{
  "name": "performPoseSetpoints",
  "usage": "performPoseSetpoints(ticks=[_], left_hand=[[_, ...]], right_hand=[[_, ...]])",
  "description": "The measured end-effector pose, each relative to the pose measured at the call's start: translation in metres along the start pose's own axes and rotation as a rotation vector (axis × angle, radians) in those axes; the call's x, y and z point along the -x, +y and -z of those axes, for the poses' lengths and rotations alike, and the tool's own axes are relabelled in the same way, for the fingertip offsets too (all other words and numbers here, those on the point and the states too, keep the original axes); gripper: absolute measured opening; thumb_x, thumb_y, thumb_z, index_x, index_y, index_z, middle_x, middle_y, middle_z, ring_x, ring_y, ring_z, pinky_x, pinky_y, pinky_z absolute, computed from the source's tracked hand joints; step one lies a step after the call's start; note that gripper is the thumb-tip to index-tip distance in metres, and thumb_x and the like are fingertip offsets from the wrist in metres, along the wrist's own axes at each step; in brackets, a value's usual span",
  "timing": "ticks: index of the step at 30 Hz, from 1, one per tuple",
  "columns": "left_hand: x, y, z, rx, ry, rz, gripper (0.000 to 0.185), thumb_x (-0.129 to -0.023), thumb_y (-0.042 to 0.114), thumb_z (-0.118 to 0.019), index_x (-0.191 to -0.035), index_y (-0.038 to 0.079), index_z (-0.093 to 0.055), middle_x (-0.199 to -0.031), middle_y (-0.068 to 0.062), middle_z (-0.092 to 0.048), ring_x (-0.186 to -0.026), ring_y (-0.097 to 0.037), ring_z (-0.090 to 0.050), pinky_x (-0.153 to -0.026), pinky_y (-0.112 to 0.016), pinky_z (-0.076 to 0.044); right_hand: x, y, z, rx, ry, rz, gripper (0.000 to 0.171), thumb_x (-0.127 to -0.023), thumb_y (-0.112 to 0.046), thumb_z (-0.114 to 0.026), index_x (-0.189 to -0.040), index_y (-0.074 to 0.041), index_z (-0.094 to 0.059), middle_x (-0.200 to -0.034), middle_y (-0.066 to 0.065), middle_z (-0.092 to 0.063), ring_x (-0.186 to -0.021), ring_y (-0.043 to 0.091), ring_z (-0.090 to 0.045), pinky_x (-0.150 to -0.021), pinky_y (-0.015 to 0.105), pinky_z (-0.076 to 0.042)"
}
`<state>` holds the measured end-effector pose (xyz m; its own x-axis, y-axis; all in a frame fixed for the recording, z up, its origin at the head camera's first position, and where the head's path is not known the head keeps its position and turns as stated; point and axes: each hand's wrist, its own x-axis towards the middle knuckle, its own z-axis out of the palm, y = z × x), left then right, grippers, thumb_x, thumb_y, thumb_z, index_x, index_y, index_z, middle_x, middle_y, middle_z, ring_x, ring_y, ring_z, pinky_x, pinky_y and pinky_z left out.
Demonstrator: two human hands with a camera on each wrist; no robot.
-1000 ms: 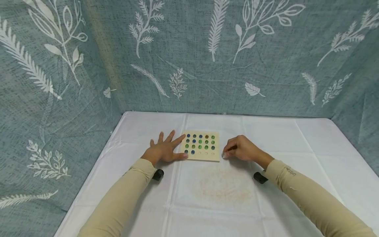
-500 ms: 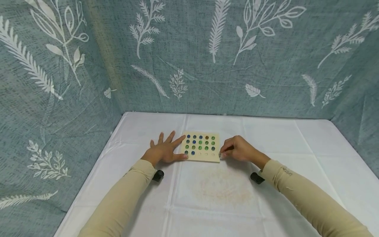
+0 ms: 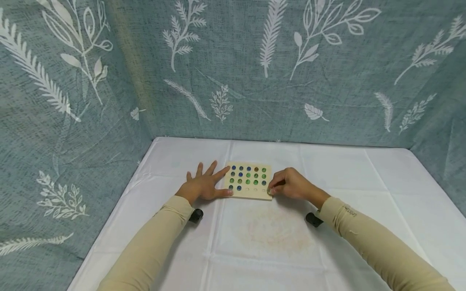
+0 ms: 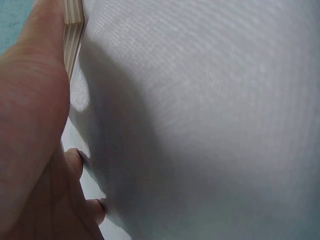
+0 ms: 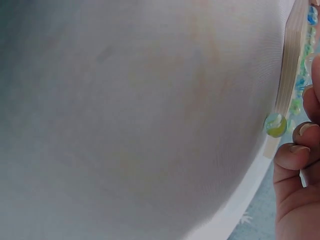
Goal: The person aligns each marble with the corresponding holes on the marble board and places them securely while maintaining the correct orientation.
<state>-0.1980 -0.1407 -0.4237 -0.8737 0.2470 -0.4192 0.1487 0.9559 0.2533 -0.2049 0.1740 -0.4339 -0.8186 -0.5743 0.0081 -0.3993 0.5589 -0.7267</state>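
A pale wooden board (image 3: 256, 195) lies on the table, with rows of blue, green and amber glass marbles (image 3: 248, 175) in its hollows. My left hand (image 3: 201, 188) is spread flat at its left side, thumb on the near left corner and forefinger at the left edge. My right hand (image 3: 291, 184) pinches a glass marble (image 3: 269, 191) over the near right corner, beside bare hollows (image 3: 255, 189) in the nearest row. In the right wrist view, a yellow-green marble (image 5: 275, 125) shows by the curled fingers (image 5: 292, 156), and a clear one (image 5: 309, 62) is at the fingertips, partly cut off.
A white cloth (image 3: 262, 258) with fold lines and a faint brownish stain covers the table. Blue-grey curtains (image 3: 240, 109) with white leaf prints hang behind and at the left. Black wrist cameras (image 3: 196, 215) sit under both wrists.
My right hand has moved left with the marble, from beside the board to over its near right corner. The left hand keeps its place on the board.
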Motion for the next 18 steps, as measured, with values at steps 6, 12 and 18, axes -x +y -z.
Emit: performPoseSetpoints(ticks=[6,12,18], left_hand=[[0.0018,0.0011,0.0006,-0.004,-0.005,0.000,0.093,-0.095,0.075,-0.054,-0.168,0.041,-0.007,-0.178,-0.007,0.008,-0.161,-0.049,0.014,-0.122,-0.079,-0.001],[0.0011,0.0007,-0.0002,-0.009,-0.003,-0.001,0.093,-0.095,0.076,-0.054,-0.168,0.043,-0.006,-0.178,-0.006,0.010,-0.161,-0.049,0.015,-0.122,-0.079,0.000],[0.0001,0.0018,-0.0006,-0.012,-0.005,0.001,0.093,-0.094,0.077,-0.053,-0.167,0.043,-0.006,-0.178,-0.005,0.010,-0.161,-0.048,0.015,-0.122,-0.079,0.000]], right_hand=[[-0.0023,-0.0009,-0.0030,0.007,0.004,0.016,0.009,-0.088,-0.002,-0.081,-0.093,-0.008,-0.085,-0.092,0.006,-0.080,-0.084,0.010,-0.069,-0.072,0.023,-0.055],[-0.0049,-0.0009,-0.0052,0.011,0.009,0.034,0.008,-0.089,-0.005,-0.081,-0.095,-0.008,-0.086,-0.091,0.004,-0.080,-0.082,0.009,-0.068,-0.072,0.024,-0.054],[-0.0066,-0.0027,-0.0060,0.008,0.015,0.039,0.010,-0.089,-0.003,-0.081,-0.097,-0.007,-0.085,-0.091,0.005,-0.079,-0.082,0.010,-0.068,-0.071,0.023,-0.054]])
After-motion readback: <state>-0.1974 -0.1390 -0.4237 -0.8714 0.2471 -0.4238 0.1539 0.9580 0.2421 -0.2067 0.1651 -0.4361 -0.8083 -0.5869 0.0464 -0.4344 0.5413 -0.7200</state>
